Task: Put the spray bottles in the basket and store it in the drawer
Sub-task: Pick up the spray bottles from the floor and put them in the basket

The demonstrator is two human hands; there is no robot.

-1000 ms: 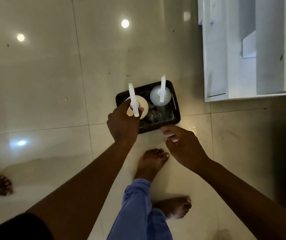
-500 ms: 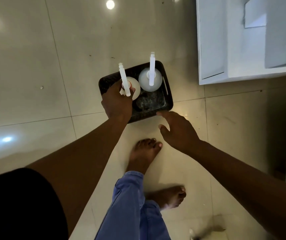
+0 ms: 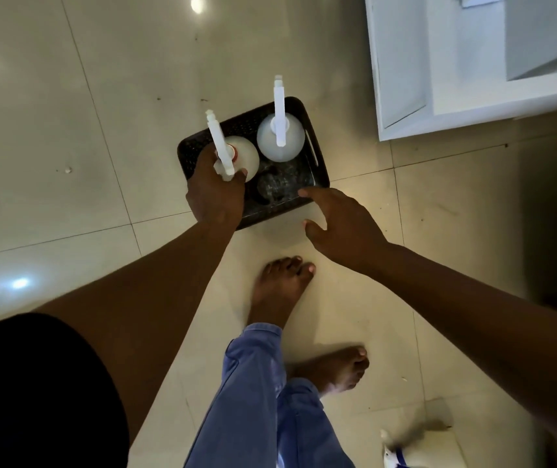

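Since the earlier frame your right hand (image 3: pixel 341 228) has opened and reached toward the near right corner of the basket (image 3: pixel 317 177); its fingers are spread wide and hold nothing, with a fingertip at or just over the rim, contact not clear. Your left hand (image 3: pixel 214 194) is closed around the trigger head of the left spray bottle (image 3: pixel 241 157), which stands upright in the basket's left half.

Position: the basket sits on the tiled floor (image 3: pixel 101 96), in front of your feet. The right spray bottle (image 3: pixel 280 136) stands free in the far right part, just beside the left one; whether they touch cannot be told. The near right part of the basket shows only something dark and glossy, not identifiable. The white cabinet (image 3: pixel 473 79) stands open at upper right, well apart from the basket.

Handling, judged:
- Bottles look like translucent plastic, so stiff and not fragile, but tall and narrow at the top, so they could tip if the basket tilts. Fill level not readable; allow for some weight.
- The basket looks like rigid perforated plastic with a slot handle (image 3: pixel 312 146) on its right side. A matching one on the left is hidden by your hand.
- Take it by both short ends, lift level, and keep the load low.
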